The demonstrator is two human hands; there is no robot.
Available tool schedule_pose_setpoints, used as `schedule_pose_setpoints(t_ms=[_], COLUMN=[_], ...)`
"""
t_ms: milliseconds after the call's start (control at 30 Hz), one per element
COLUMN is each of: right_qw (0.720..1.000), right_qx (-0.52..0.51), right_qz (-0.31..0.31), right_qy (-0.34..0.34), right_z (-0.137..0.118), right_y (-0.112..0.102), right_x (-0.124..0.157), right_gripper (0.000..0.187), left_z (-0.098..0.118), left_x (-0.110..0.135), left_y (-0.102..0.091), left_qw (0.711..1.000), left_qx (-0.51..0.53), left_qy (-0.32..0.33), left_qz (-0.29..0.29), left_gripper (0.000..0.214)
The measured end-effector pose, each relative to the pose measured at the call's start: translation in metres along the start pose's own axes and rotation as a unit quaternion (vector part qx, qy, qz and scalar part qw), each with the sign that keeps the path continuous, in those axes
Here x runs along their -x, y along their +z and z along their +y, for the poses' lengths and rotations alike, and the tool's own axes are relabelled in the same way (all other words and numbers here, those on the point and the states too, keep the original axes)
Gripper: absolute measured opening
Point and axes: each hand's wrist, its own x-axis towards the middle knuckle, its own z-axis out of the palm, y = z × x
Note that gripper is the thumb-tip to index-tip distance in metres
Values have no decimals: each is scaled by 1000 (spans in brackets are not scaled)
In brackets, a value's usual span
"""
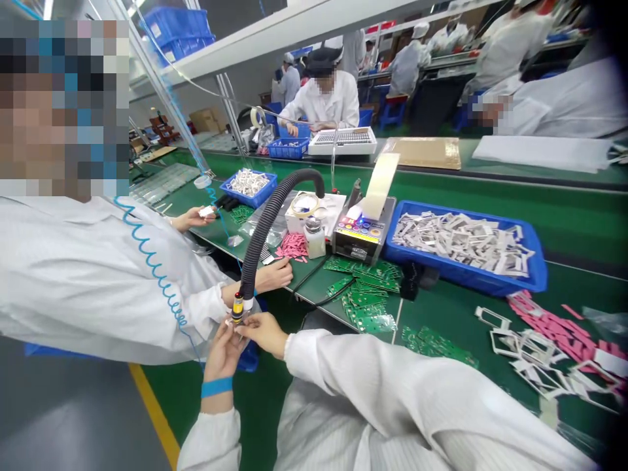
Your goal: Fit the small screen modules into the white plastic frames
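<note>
My left hand [223, 353], with a blue wristband [216, 387], is raised off the front edge of the bench, its fingers pinched together. My right hand [266, 332] meets it from the right, thumb and fingertips closed. Between the fingertips is something small that I cannot make out. Just above sits the yellow and black fitting [237, 307] at the end of a black corrugated hose [262, 226], which arches over from the bench. Whether the fingers touch this fitting is unclear. Green circuit boards [366, 304] lie on the bench to the right of my hands.
A co-worker's sleeve [196, 320] and hand [275, 275] are close on the left. Along the bench [579, 278] stand a tape dispenser [363, 232], a bottle [314, 239] and a blue bin [490, 281] of white frames. Pink strips [554, 327] and loose frames [532, 350] lie right.
</note>
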Motion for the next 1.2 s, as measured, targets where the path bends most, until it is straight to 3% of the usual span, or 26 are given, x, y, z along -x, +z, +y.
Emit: schedule_pose_setpoints(t_ms=[133, 233, 300, 400, 467, 533, 633, 800, 933, 1200], right_qw=[994, 984, 971, 889, 845, 821, 804, 801, 805, 870], right_qx=[107, 173, 225, 407, 477, 512, 527, 501, 445, 352], right_qz=[-6, -25, -20, 30, 86, 130, 178, 239, 303, 262], right_qy=[19, -32, -84, -208, -226, -219, -210, -225, -249, -226], right_z=[-22, -59, -83, -102, -101, -94, -82, -76, -76, -79], right_y=[-22, -61, -89, -123, -139, -151, -162, -168, -170, -183], right_x=[26, 69, 106, 159, 187, 209, 232, 251, 255, 259], right_gripper=[15, 12, 20, 28, 28, 27, 27, 32, 12, 17], left_z=[-20, -48, -67, -85, -87, -85, -83, -91, -100, -107], left_x=[2, 17, 36, 70, 91, 107, 122, 131, 130, 129], left_y=[15, 40, 61, 94, 117, 139, 167, 192, 201, 211], left_qw=[999, 994, 986, 967, 945, 903, 874, 873, 874, 868], left_qx=[19, 26, 28, 33, 37, 37, 12, -59, -84, -145], left_qy=[-28, -81, -124, -184, -226, -267, -278, -273, -277, -255], left_qz=[-15, -62, -107, -171, -234, -334, -398, -400, -390, -401], left_gripper=[22, 18, 15, 14, 30, 36, 26, 34, 33, 39])
